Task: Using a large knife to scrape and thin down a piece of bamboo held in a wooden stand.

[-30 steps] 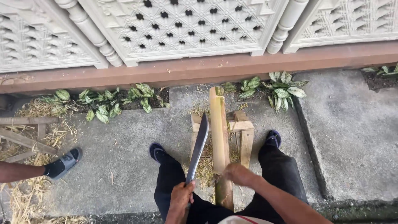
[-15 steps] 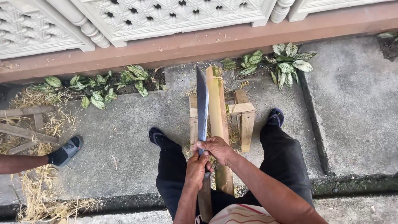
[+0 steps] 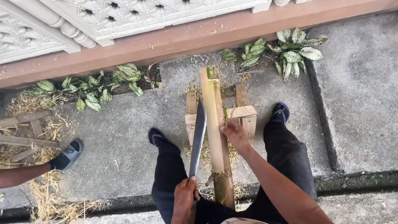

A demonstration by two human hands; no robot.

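A long yellow-green bamboo pole (image 3: pixel 214 124) lies between my legs, resting on a small wooden stand (image 3: pixel 245 113). My left hand (image 3: pixel 184 197) grips the handle of a machete (image 3: pixel 198 139). Its dark blade points away from me along the pole's left side, close against it. My right hand (image 3: pixel 234 133) presses on the right side of the pole, next to the stand. My feet in dark sandals (image 3: pixel 280 112) stand on either side of the pole.
Another person's leg and grey sandal (image 3: pixel 68 153) reach in from the left, beside wooden slats and dry straw (image 3: pixel 49 195). Leafy plants (image 3: pixel 296 47) grow along a reddish ledge (image 3: pixel 174 39) under a white lattice wall. The ground is concrete slabs.
My right hand has left the machete handle and moved forward onto the bamboo. The blade has shifted from on top of the pole to its left side.
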